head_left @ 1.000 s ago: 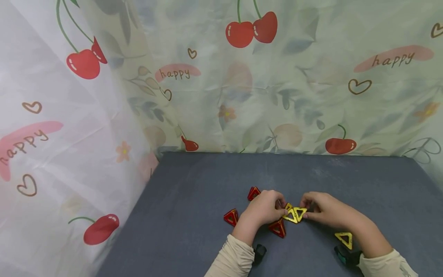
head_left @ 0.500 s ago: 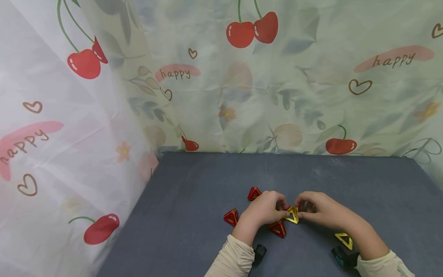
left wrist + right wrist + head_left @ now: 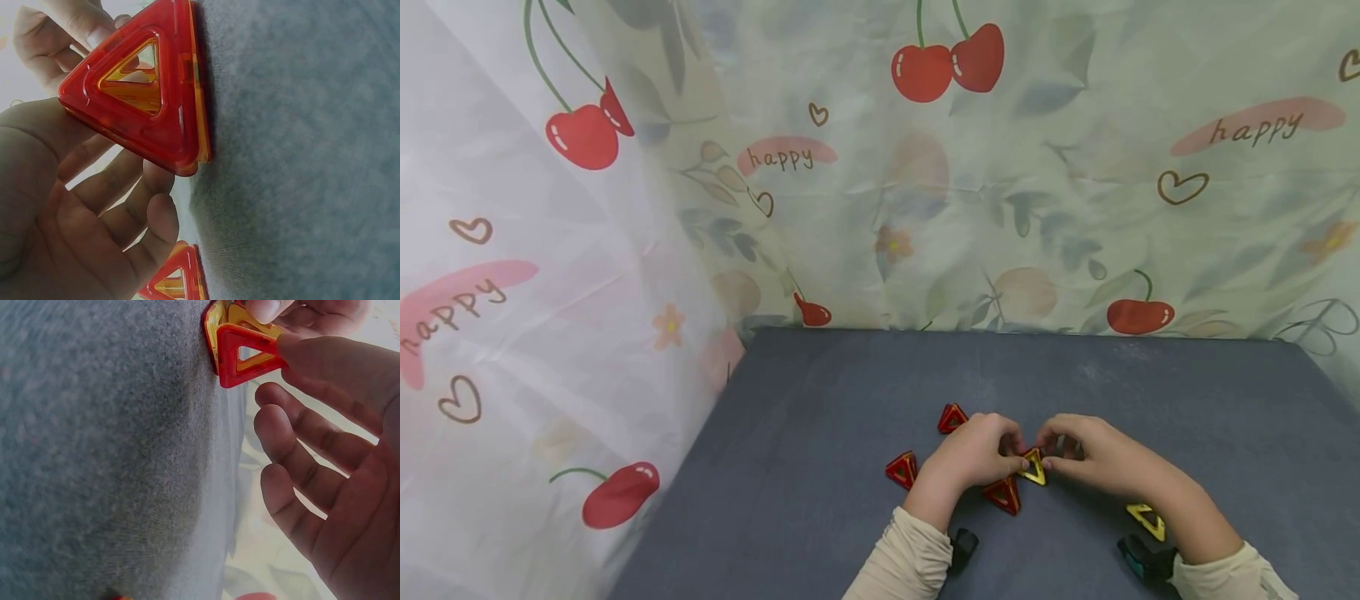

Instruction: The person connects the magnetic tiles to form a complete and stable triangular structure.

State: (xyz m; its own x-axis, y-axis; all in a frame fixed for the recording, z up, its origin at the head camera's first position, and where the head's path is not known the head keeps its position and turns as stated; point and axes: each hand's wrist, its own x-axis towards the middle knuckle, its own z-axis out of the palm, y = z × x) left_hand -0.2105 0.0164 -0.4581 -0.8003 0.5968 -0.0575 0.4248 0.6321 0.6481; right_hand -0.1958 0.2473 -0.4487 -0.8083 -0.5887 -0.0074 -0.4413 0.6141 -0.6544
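Between my hands stands a small cluster of triangular magnetic tiles, one showing its yellow face (image 3: 1040, 477) in the head view. My left hand (image 3: 976, 450) pinches the cluster's left side between thumb and fingers. From the right, my right hand (image 3: 1097, 450) pinches a tile whose red face (image 3: 229, 362) shows in the right wrist view, tilted up against the others. My left thumb (image 3: 265, 309) presses on a yellow face there. Just below my left fingers sits a red pyramid (image 3: 1002, 497) of tiles, and a red triangular shape (image 3: 172, 125) fills the left wrist view's foreground.
Two more red pyramids stand left of my hands, one farther back (image 3: 952, 419) and one nearer (image 3: 893, 472). A loose yellow tile (image 3: 1152, 527) lies beside my right forearm. The dark grey tabletop (image 3: 820, 400) meets a printed cloth (image 3: 850, 275) behind.
The right-hand yellow tile, seen flat beside the other a second ago, has been folded up and inward. My right hand has shifted left with it. My left hand has stayed in place.
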